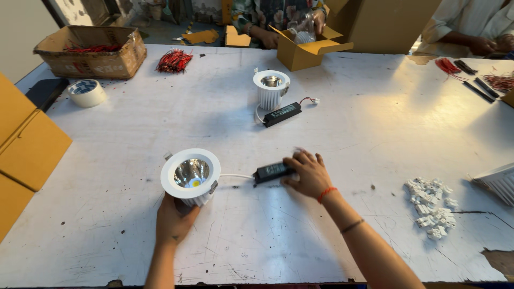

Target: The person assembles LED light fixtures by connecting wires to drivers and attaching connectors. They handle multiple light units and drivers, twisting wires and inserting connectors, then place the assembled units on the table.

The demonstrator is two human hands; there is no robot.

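White worktable [107,160]: left hand [174,220] grips downlight [190,174] base; right hand [309,174] fingers clasp black driver [273,171].

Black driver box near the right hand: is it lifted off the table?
No. The black driver box lies flat on the white table, with the right hand resting on its end.

I see a worn brown cardboard box [91,51] at ten o'clock, an open yellow-brown carton [305,51] at twelve, and flat yellow-brown cartons [24,139] at nine.
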